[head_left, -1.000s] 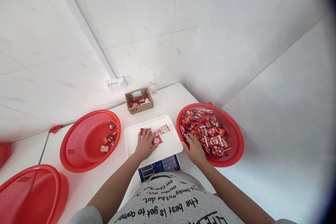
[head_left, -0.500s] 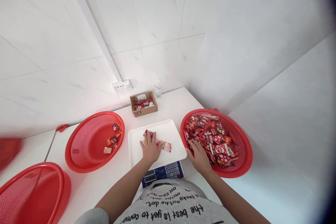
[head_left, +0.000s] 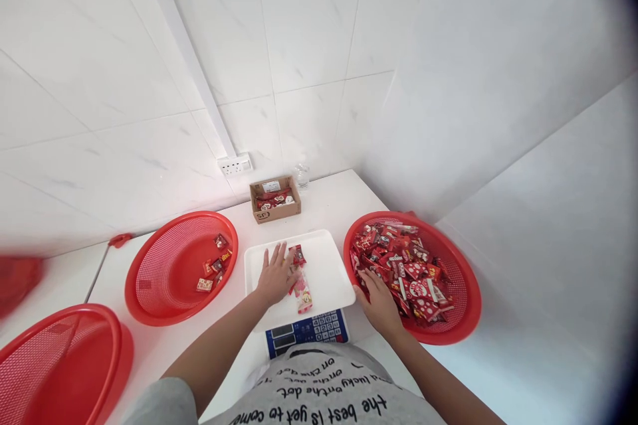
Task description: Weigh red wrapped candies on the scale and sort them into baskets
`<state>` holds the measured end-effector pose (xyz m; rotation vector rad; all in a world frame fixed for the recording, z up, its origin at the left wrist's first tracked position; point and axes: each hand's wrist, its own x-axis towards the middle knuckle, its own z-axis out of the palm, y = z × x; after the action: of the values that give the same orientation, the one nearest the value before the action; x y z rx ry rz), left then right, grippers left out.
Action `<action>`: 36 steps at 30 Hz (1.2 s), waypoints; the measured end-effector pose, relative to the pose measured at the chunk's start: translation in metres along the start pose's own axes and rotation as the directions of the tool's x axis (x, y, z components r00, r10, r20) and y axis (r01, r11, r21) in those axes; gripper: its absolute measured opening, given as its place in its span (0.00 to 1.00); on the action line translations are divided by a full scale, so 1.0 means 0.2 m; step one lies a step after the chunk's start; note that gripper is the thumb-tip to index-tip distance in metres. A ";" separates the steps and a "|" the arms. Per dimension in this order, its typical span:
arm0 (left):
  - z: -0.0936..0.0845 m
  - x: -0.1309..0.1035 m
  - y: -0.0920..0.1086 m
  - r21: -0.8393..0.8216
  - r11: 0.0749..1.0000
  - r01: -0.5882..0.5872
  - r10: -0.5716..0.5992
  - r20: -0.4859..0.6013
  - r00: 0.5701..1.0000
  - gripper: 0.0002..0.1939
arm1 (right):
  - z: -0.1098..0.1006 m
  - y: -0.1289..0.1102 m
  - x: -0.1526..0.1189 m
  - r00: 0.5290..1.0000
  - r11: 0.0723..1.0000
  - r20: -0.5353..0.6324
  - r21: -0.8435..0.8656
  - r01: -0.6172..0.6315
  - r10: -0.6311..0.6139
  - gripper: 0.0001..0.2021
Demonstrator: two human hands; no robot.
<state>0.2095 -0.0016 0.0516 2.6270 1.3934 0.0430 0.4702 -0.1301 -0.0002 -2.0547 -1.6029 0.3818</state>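
A white tray (head_left: 326, 279) sits on a blue scale (head_left: 309, 332). My left hand (head_left: 275, 277) is over the tray's left half, fingers spread, touching the edge of some small packets. Among these are a red packet (head_left: 298, 254) and a pink and white one (head_left: 303, 295). At the near left rim of the right red basket (head_left: 466, 279), my right hand (head_left: 377, 299) rests with fingers apart against the packets. Many red packets (head_left: 416, 270) fill this basket. Nothing shows clearly held in either hand.
To the left, a red basket (head_left: 164, 259) holds several small packets, with another red basket (head_left: 80, 372) nearer. A cardboard box (head_left: 279, 212) with red packets stands behind the tray, beside a clear plastic item (head_left: 302, 175). A wall socket (head_left: 234, 165) is behind.
My left hand has moved left on the tray. The pink and white packet has turned lengthwise toward me, and the red packet lies more to the right. My right hand stays at the basket.
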 end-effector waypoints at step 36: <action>0.04 -0.05 -0.01 -0.065 0.972 -0.225 0.228 0.038 0.973 0.32 | -0.01 0.00 0.01 0.999 1.000 0.032 0.003 -0.004 0.004 0.24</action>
<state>0.2035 -0.0098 0.0446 2.7048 1.0550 0.0531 0.4719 -0.1291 0.0023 -2.0595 -1.6162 0.4200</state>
